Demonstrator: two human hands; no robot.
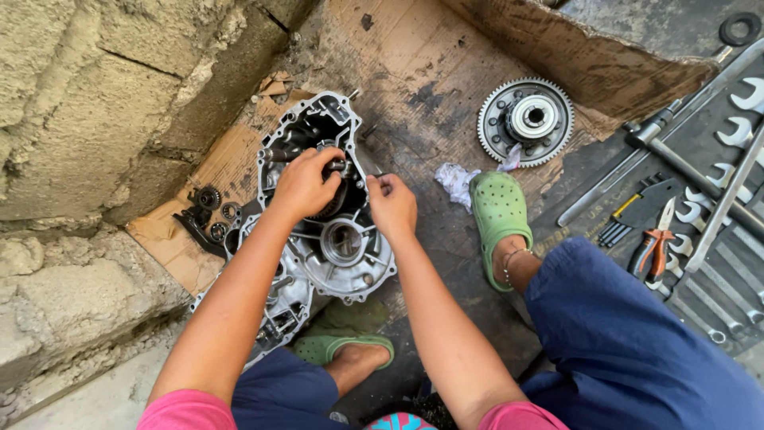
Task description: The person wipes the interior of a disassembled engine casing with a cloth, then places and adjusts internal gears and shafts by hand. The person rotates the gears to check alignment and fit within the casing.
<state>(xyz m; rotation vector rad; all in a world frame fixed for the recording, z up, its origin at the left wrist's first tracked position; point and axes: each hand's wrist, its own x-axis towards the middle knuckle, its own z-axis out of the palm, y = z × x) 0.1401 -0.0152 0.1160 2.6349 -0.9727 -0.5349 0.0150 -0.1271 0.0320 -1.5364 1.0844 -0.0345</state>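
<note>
While both hands grip gear parts (fingers clenched), the engine casing lies beneath.

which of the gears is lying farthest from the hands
The big toothed ring gear on the cardboard, upper right above the green clog. The small dark gears lie close, left of the engine case.

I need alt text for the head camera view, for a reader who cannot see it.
Seen from above, a person's left hand and right hand work inside a greasy grey metal engine casing lying on brown cardboard. A round toothed metal gear and a tray of wrenches lie to the right.
</note>
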